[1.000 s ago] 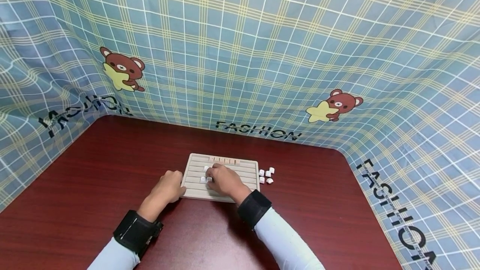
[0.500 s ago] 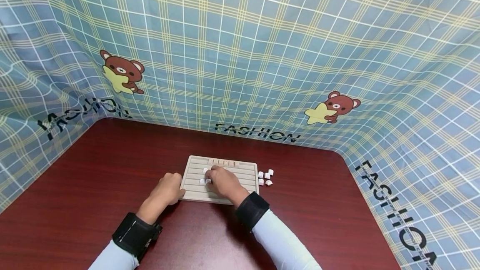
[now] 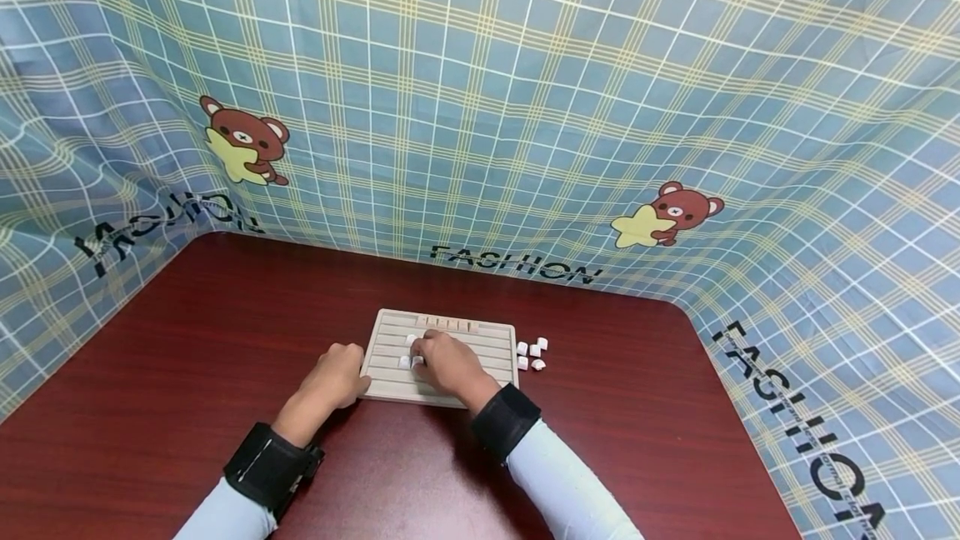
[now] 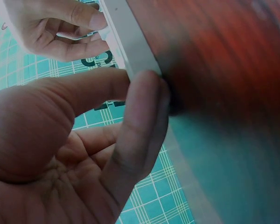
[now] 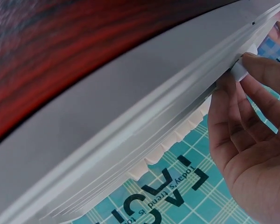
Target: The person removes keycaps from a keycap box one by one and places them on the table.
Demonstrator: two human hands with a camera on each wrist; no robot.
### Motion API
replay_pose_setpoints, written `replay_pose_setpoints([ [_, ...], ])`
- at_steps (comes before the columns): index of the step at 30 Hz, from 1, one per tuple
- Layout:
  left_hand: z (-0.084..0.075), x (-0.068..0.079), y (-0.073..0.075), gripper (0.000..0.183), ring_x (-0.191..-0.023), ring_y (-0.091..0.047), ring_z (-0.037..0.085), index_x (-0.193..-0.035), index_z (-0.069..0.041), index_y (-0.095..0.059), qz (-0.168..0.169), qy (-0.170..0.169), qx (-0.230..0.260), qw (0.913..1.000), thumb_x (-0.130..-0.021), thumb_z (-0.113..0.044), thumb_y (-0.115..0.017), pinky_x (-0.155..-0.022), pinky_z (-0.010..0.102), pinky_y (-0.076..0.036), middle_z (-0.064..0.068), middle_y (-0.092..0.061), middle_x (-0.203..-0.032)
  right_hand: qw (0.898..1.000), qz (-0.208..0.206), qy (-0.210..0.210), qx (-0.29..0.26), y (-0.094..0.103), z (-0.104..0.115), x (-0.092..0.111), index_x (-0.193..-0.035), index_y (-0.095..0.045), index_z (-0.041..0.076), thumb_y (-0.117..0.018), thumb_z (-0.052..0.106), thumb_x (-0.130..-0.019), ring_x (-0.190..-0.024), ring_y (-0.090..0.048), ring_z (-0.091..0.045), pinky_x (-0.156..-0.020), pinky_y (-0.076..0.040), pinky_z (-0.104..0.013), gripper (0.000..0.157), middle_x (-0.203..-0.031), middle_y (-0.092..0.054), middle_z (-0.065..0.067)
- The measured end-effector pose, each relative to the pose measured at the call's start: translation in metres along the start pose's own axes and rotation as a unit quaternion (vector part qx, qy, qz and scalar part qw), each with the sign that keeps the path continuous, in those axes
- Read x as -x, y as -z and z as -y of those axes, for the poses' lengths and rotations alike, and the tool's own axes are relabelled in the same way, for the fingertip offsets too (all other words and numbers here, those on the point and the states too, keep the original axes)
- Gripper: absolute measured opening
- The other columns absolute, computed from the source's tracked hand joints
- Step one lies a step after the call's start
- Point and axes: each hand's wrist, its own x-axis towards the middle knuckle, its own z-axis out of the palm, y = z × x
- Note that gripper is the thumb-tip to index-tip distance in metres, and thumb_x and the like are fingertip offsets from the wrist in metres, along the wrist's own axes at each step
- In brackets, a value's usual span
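Observation:
A cream tray with ridged rows lies on the table. My left hand grips its left edge, thumb on one face and fingers on the other in the left wrist view. Over the tray's middle, my right hand has thumb and fingertips at a small white keycap, which it pinches against the rows. One white keycap sits just left of those fingers, and another keycap is in a row behind. Peach-coloured keycaps line the far row. My right hand covers part of the rows.
Several loose white keycaps lie on the dark red table just off the tray's right edge. A plaid curtain with printed bears and lettering hangs around the table's back and sides.

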Motion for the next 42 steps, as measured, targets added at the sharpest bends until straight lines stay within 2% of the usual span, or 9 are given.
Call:
replay_pose_setpoints([
  [8, 0.001, 0.0, 0.0, 0.014, -0.06, -0.05, 0.02, -0.072, -0.002, -0.058, -0.005, -0.003, 0.006, 1.0, -0.082, -0.006, -0.067, -0.054, 0.032, -0.043, 0.009, -0.054, -0.068, 1.0, -0.009, 0.002, -0.017, 0.001, -0.008, 0.006, -0.101, -0.072, 0.016, -0.069, 0.019, -0.089, -0.082, -0.063, -0.011, -0.065, -0.05, -0.023, 0.013, -0.097, -0.066, 0.0],
  [13, 0.002, 0.0, -0.001, 0.014, -0.062, -0.051, 0.021, -0.072, -0.001, -0.058, -0.009, -0.005, 0.0, 0.9999, -0.081, -0.006, -0.068, -0.056, 0.035, -0.046, 0.011, -0.057, -0.07, 1.0, -0.012, -0.002, -0.027, 0.005, -0.018, 0.015, -0.103, -0.072, 0.015, -0.069, 0.02, -0.089, -0.086, -0.065, -0.014, -0.068, -0.052, -0.025, 0.015, -0.099, -0.066, -0.001],
  [30, 0.002, 0.001, 0.0, 0.013, -0.061, -0.05, 0.021, -0.072, -0.001, -0.059, -0.019, -0.012, -0.002, 0.9998, -0.08, -0.005, -0.069, -0.055, 0.035, -0.045, 0.01, -0.056, -0.068, 0.996, -0.057, 0.0, -0.067, 0.015, -0.06, 0.049, -0.103, -0.072, 0.009, -0.073, 0.012, -0.085, -0.083, -0.069, -0.019, -0.066, -0.054, -0.03, 0.018, -0.095, -0.068, -0.006],
  [37, 0.0, 0.001, 0.001, 0.012, -0.061, -0.049, 0.02, -0.074, -0.001, -0.06, -0.013, -0.004, 0.0, 0.9999, -0.081, -0.006, -0.069, -0.055, 0.034, -0.044, 0.01, -0.056, -0.069, 0.994, -0.059, -0.028, -0.085, 0.02, -0.086, 0.058, -0.105, -0.072, 0.006, -0.072, 0.008, -0.086, -0.088, -0.07, -0.022, -0.07, -0.056, -0.034, 0.019, -0.1, -0.068, -0.01],
  [42, -0.002, 0.002, 0.001, 0.013, -0.059, -0.049, 0.02, -0.073, 0.0, -0.06, -0.008, -0.004, 0.003, 1.0, -0.082, -0.005, -0.068, -0.053, 0.032, -0.043, 0.009, -0.054, -0.067, 0.993, -0.063, -0.057, -0.083, 0.023, -0.106, 0.066, -0.104, -0.072, 0.004, -0.072, 0.004, -0.085, -0.088, -0.068, -0.023, -0.071, -0.056, -0.035, 0.02, -0.097, -0.066, -0.01],
])
